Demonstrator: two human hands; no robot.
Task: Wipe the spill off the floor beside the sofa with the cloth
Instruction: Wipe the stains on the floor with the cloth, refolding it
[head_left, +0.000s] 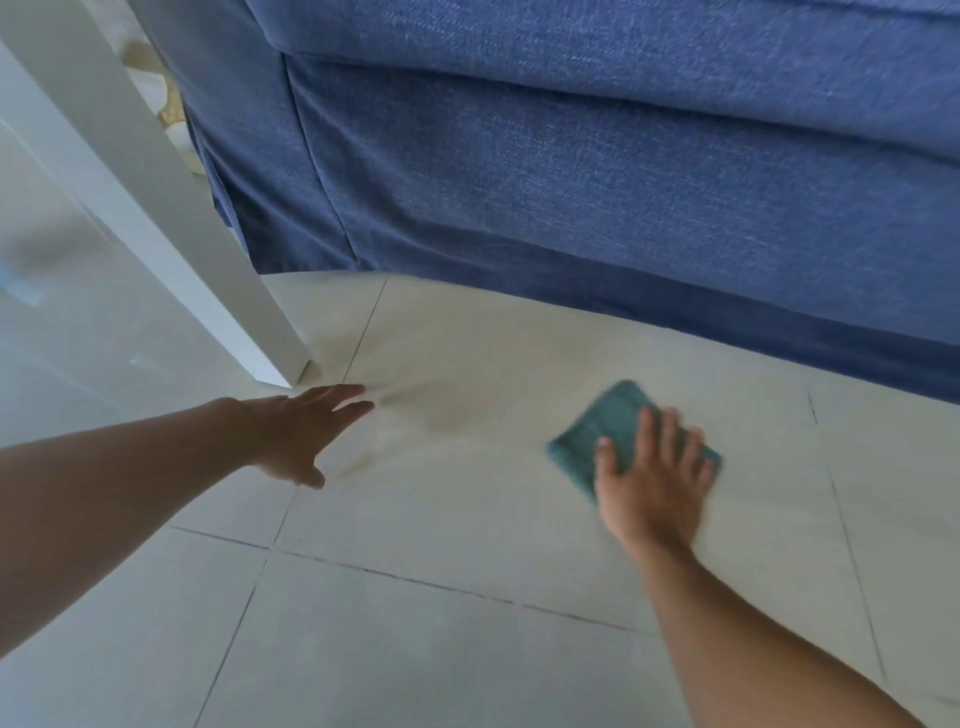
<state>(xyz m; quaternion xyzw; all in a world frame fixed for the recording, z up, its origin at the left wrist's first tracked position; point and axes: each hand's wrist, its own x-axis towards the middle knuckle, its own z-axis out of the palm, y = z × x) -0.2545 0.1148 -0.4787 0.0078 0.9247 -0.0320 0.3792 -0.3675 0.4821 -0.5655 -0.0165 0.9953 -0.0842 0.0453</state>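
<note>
A folded teal cloth (605, 426) lies flat on the pale tiled floor (467, 597) in front of the blue sofa (597, 171). My right hand (652, 483) presses down on the cloth with fingers spread, covering its near right part. My left hand (301, 431) hovers open over the floor to the left, fingers pointing toward the sofa, holding nothing. No distinct spill shows on the tiles; only a faint grey shadow lies between the hands. The cloth and both hands look slightly blurred.
A white table leg (208, 260) slants down to the floor just beyond my left hand, with a glass panel (67, 312) to its left. The sofa skirt reaches the floor along the back. Dark grout lines cross the tiles.
</note>
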